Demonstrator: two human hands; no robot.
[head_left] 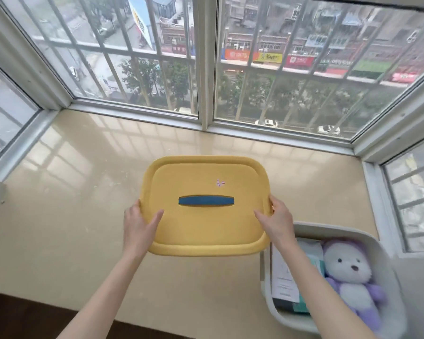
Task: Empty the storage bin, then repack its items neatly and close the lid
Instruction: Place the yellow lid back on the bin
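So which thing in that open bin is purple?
The plush bear, purple with a white face and belly, at the right side of the bin. The white printed sheet and teal packs left of it are flat.

We could read nothing: the shop signs [267, 57] across the street, the printed sheet [284, 277] in the bin [328, 226] and the purple mark [220, 183] on the yellow lid [206, 226] were too blurred or small.

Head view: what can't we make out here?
All head view.
- Bin near right corner: blurred, runs off bottom edge.
- Boxes and paper in bin: partly behind right forearm; print too small.
- Sill under lid: hidden by lid.
- Plush legs: blurred.
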